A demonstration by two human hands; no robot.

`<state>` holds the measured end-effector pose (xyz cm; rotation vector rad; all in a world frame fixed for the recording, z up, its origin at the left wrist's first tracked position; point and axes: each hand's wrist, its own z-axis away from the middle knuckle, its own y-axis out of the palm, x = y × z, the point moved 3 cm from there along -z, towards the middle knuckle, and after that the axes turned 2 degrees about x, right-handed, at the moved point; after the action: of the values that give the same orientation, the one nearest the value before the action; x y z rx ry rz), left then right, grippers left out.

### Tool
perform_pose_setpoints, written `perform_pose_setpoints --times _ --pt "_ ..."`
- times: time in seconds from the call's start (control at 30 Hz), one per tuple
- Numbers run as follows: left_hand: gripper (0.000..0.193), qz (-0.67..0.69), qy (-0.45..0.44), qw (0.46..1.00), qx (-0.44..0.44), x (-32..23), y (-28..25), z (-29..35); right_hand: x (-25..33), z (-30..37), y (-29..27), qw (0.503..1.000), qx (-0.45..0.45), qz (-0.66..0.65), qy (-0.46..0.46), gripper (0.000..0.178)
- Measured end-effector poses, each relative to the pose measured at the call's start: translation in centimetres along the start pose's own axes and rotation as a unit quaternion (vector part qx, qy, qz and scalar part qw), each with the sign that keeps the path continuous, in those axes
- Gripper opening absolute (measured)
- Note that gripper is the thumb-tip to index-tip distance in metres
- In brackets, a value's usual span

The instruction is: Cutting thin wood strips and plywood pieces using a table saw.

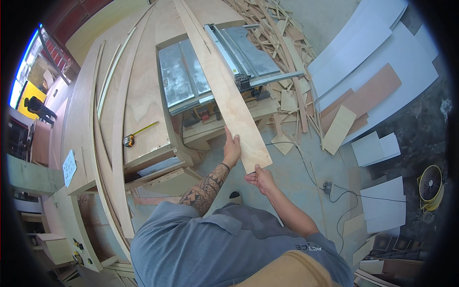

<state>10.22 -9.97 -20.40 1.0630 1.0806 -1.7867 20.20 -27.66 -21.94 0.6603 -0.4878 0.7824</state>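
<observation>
A long plywood board (234, 103) runs away from me across the grey metal table saw (184, 71), beside the saw's rip fence (222, 48). Its near end sticks out over the saw's front edge toward my body. My left hand (232, 150) is closed on the board's left edge, a little short of that end. At the near end, my right hand (261, 179) grips the corner with the thumb on top and the fingers underneath. The board hides part of the saw's top, and the blade does not show.
Left of the saw stretches a wooden worktop (143, 105) with long thin strips (119, 143) and an extended tape measure (129, 139). Offcuts (287, 52) heap at the right. A power cable (344, 191) crosses the floor near white panels (382, 198) and a fan (430, 184). Another person (40, 109) stands far left.
</observation>
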Motion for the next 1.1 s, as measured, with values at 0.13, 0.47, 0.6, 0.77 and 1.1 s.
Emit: perform_pose_setpoints --times 0.13,0.47,0.6,0.77,1.1 --pt "0.075 -0.006 -0.013 1.0 0.009 -1.2 -0.5 -2.5 1.3 -2.1 1.1 1.0 -0.006 0.0 -0.017 0.05" --pt "0.074 0.017 0.031 0.999 -0.022 -0.3 -2.3 -11.2 4.7 -7.1 5.4 0.998 0.009 0.019 -0.058 0.05" --pt "0.073 0.052 0.016 0.998 -0.018 -1.6 -3.4 -14.2 6.1 -10.1 6.9 0.998 0.019 0.012 -0.062 0.051" --pt "0.075 -0.033 -0.011 0.999 -0.01 -3.1 -5.6 -17.4 7.7 -13.6 9.3 0.998 0.041 0.007 -0.055 0.05" --pt "0.086 -0.344 0.14 0.922 0.108 -6.4 -10.1 -13.0 11.6 -18.7 12.6 0.996 0.019 0.049 -0.077 0.05"
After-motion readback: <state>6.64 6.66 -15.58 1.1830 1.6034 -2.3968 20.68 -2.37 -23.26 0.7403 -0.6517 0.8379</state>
